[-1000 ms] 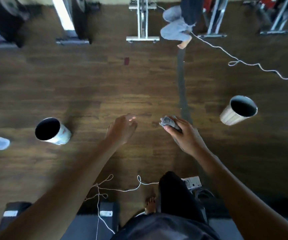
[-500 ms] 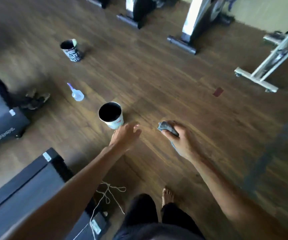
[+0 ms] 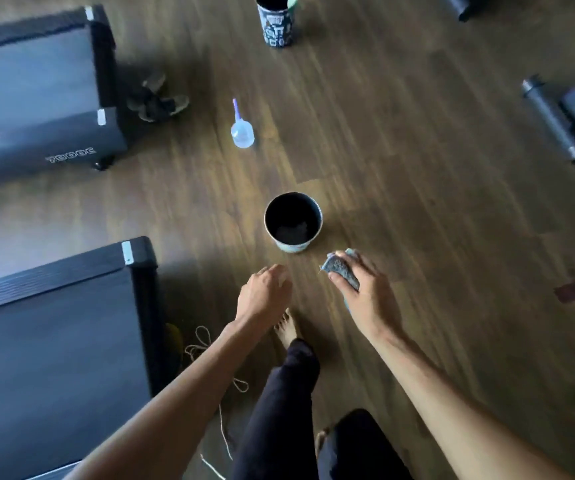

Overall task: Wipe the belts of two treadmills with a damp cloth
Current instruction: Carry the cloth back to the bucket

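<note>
The right hand [image 3: 358, 292] grips the crumpled grey-blue damp cloth [image 3: 339, 270], and the left hand [image 3: 265, 292] hangs relaxed and empty beside it. The person has swung round from open floor, so the dark-lined white cup [image 3: 293, 248] now stands just ahead. The near black treadmill belt [image 3: 54, 358] and far black treadmill belt [image 3: 30, 74] lie at left, so wiping looks about to begin. A clear plastic squeeze bottle [image 3: 242, 131] and a loose white string [image 3: 203, 344] litter the way.
</note>
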Motion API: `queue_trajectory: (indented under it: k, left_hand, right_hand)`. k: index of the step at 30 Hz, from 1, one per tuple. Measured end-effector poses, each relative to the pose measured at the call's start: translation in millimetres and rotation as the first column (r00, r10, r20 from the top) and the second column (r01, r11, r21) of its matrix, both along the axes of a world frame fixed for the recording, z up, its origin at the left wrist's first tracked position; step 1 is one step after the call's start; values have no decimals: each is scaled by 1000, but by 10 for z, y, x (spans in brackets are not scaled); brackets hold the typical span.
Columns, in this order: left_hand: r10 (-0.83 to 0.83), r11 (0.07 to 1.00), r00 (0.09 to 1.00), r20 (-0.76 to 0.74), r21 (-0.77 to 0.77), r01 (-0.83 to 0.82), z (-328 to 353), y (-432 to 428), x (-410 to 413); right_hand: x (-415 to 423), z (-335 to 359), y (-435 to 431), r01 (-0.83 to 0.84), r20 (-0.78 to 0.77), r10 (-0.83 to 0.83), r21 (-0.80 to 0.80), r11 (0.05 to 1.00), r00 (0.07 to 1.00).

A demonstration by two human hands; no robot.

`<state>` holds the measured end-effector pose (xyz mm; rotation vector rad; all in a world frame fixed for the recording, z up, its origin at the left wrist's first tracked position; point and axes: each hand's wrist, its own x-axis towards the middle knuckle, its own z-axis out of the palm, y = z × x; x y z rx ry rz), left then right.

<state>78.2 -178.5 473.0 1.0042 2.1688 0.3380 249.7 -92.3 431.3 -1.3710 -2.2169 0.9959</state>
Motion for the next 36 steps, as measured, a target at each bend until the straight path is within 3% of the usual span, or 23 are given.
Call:
queue_trajectory:
  k: [10, 18, 27, 32, 36]
  left_hand:
    - [27, 995, 999, -19, -100, -29, -2505, 1097, -409]
    - [-13, 990, 982, -187, -137, -13, -4535, 1424, -479]
    - [-20, 999, 963, -268, -44, 8, -5206, 1557, -605]
    - [-12, 999, 972, -234, -44, 2, -5142, 1528, -606]
    - [-5, 999, 979, -204, -52, -6, -5084, 1537, -618]
  right_hand:
    - [-754, -2536, 1131, 12, 141, 6, -124, 992, 990]
    - [-1144, -4467, 1608, -41, 245, 64, -97, 994, 967]
    - [-1562, -4917, 1538, 78, 481, -106, 78, 994, 870]
    - [-1465, -4735, 1556, 7, 389, 39, -115, 993, 920]
    - [-1341, -4559, 1702, -94, 290, 197, -333, 938, 937]
